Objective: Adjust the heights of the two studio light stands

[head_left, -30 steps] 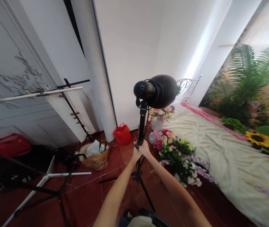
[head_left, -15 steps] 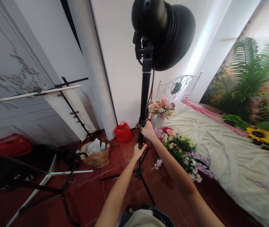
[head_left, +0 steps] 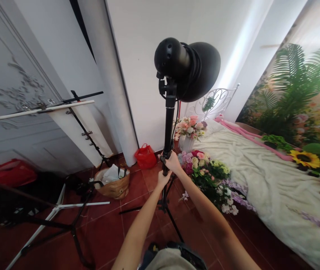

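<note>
A black light stand (head_left: 168, 129) stands upright in front of me, its tripod legs spread on the floor. On its top sits a black studio lamp (head_left: 186, 69) with a wide reflector facing right and a cable wound round its body. My right hand (head_left: 172, 162) is closed around the stand at the dark clamp collar (head_left: 165, 155). Just below it, my left hand (head_left: 163, 179) wraps the lower tube. The two hands nearly touch, and the fingers on the far side of the pole are partly hidden.
Flower bunches (head_left: 202, 165) lie right of the stand, beside a bed with a cream blanket (head_left: 261, 172). A wicker basket (head_left: 113, 187) and a red bag (head_left: 145, 156) stand left. Another stand's white leg (head_left: 83, 205) stretches across the floor at left.
The lamp has come down noticeably, and the upper tube between it and the collar shows shorter. Both hands keep their grip on the stand at nearly the same place.
</note>
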Motion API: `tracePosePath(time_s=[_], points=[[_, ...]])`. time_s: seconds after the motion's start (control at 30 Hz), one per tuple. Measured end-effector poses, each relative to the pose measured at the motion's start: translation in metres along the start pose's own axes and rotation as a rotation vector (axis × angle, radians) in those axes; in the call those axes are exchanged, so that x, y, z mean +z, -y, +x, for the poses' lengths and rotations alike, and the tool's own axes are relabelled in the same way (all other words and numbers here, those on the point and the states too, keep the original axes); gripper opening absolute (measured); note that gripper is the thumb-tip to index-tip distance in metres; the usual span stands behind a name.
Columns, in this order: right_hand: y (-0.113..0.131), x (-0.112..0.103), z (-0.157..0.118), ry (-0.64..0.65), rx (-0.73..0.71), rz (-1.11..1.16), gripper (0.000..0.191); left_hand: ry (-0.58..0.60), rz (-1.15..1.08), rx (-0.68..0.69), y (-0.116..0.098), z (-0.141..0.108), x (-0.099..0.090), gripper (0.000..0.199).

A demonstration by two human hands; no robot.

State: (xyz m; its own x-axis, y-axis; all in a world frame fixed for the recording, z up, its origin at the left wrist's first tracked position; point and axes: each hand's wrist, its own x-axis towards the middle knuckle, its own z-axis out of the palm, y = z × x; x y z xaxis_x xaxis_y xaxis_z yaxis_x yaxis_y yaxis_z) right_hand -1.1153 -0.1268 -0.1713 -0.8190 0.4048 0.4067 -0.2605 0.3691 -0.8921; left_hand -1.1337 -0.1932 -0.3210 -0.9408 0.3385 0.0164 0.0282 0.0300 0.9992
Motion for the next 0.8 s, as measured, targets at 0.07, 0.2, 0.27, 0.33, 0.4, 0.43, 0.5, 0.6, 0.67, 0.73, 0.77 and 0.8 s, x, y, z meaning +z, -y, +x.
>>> tracePosePath(time_s=[0.07, 0.2, 0.27, 0.33, 0.4, 0.43, 0.5, 0.6, 0.67, 0.73, 0.77, 0.8], points=[[0.002, -0.007, -0.001, 0.056, -0.017, 0.007, 0.026, -0.004, -0.012, -0.006, 0.001, 0.001, 0.001, 0.033], [-0.018, -0.034, -0.014, 0.361, -0.083, 0.094, 0.051, 0.001, -0.029, -0.022, 0.002, 0.000, 0.003, 0.037], [-0.045, -0.047, -0.028, 0.459, -0.041, 0.123, 0.056, 0.008, -0.038, -0.024, 0.002, -0.001, 0.003, 0.041], [-0.079, -0.054, -0.045, 0.405, 0.045, 0.097, 0.037, 0.009, -0.037, -0.010, 0.001, -0.002, 0.004, 0.045], [-0.111, -0.055, -0.062, 0.311, 0.131, 0.037, 0.024, -0.003, -0.019, 0.015, -0.001, -0.002, 0.004, 0.047], [-0.124, -0.054, -0.069, 0.260, 0.164, 0.015, 0.022, -0.014, -0.007, 0.024, -0.002, -0.002, 0.004, 0.047], [-0.142, -0.050, -0.080, 0.193, 0.213, 0.010, 0.024, -0.028, 0.015, 0.037, -0.003, -0.003, 0.004, 0.048], [-0.155, -0.041, -0.088, 0.170, 0.274, 0.073, 0.030, -0.028, 0.021, 0.040, -0.004, -0.003, 0.004, 0.047], [-0.160, -0.035, -0.091, 0.138, 0.309, 0.098, 0.031, -0.016, 0.012, 0.025, -0.004, -0.004, 0.003, 0.047], [-0.166, -0.029, -0.092, 0.086, 0.341, 0.117, 0.030, 0.000, 0.000, -0.003, -0.003, -0.004, 0.003, 0.048], [-0.169, -0.025, -0.093, 0.072, 0.361, 0.133, 0.030, 0.005, -0.002, -0.009, -0.003, -0.004, 0.003, 0.048], [-0.171, -0.022, -0.093, 0.068, 0.384, 0.154, 0.030, 0.005, -0.002, -0.007, -0.002, -0.003, 0.003, 0.048]])
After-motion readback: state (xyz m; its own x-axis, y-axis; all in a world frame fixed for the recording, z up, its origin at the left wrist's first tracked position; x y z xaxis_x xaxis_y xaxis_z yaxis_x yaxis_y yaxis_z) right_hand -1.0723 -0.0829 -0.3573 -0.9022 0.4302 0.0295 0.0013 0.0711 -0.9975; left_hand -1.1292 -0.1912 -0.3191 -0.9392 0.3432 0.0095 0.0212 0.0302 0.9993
